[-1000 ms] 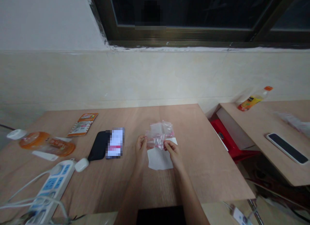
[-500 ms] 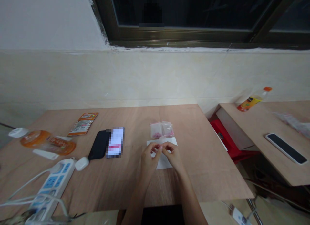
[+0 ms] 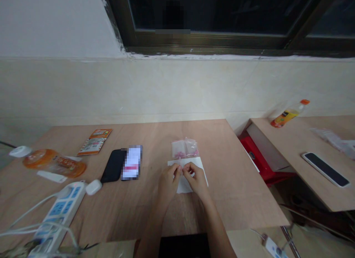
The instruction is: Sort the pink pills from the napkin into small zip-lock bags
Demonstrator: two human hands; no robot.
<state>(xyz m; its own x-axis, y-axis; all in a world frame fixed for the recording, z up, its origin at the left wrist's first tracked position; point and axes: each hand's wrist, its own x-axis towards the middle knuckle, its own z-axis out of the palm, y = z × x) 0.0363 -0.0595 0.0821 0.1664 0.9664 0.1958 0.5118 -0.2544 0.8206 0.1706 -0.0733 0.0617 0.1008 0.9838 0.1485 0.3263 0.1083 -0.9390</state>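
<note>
My left hand (image 3: 168,179) and my right hand (image 3: 196,177) meet over a white sheet of paper (image 3: 184,186) on the wooden table. Both have thumb and fingers pinched together, fingertips close to each other. Whatever they pinch is too small to make out. Just beyond the paper lie two small clear plastic bags, a left one (image 3: 178,148) and a right one (image 3: 191,147), each with tiny pink pieces near its bottom edge.
Left of my hands lie a phone with a lit screen (image 3: 132,163), a black phone (image 3: 113,166), a white earbud case (image 3: 93,187), an orange packet (image 3: 95,141), an orange-labelled bottle (image 3: 55,163) and a power strip (image 3: 59,213). A second table (image 3: 318,169) stands at right.
My hands have drawn slightly apart, the left shifting a little to the left. More of the white paper shows at its right side.
</note>
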